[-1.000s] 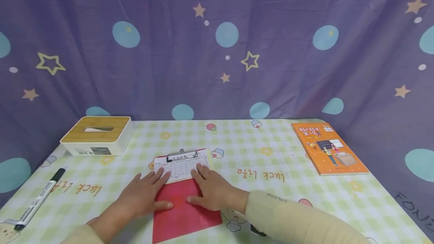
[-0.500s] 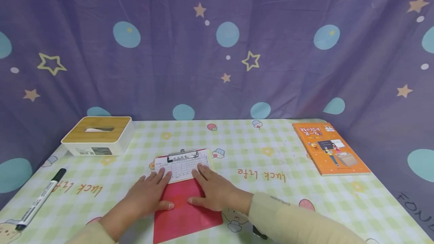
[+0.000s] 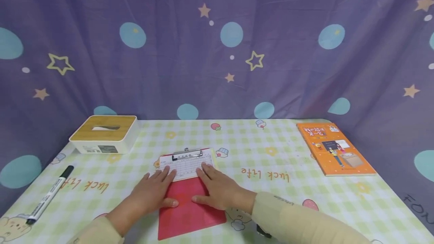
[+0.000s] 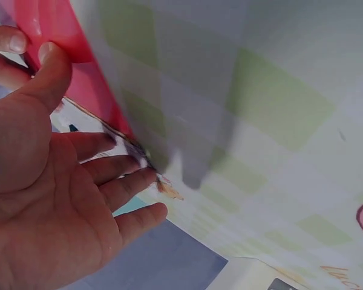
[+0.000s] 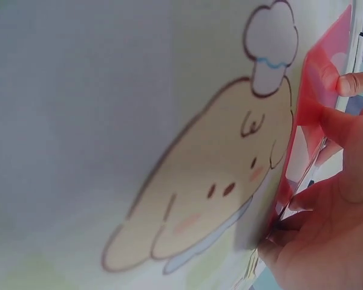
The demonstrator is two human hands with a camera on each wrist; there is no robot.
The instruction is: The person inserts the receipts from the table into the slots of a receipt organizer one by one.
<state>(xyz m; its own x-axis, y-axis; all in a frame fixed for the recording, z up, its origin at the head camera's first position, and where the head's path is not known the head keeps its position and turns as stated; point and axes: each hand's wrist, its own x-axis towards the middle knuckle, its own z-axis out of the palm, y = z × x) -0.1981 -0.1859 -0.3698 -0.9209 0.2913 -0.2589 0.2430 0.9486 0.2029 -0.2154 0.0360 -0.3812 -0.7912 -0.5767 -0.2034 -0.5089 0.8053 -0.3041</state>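
A red clipboard (image 3: 191, 217) lies on the table in front of me in the head view. Its metal clip (image 3: 187, 154) holds a white printed form (image 3: 185, 168) at the far end. My left hand (image 3: 151, 191) rests over the clipboard's left side, fingertips on the form and thumb on the red part. Across from it my right hand (image 3: 221, 190) rests the same way on the right side. Both hands have their fingers extended, thumbs pointing at each other. The wrist views show the palms, left (image 4: 54, 199) and right (image 5: 345, 193), with fingers along the clipboard's edges.
A white tissue box (image 3: 105, 133) with a wooden lid stands at the back left. A marker (image 3: 51, 195) lies at the left, an orange book (image 3: 335, 150) at the right. Part of a black object (image 3: 262, 232) shows beside the right sleeve. A purple curtain hangs behind the checked tablecloth (image 3: 251, 153).
The whole head view has shifted slightly, so things appear a little further right. Both hands stay in place on the clipboard.
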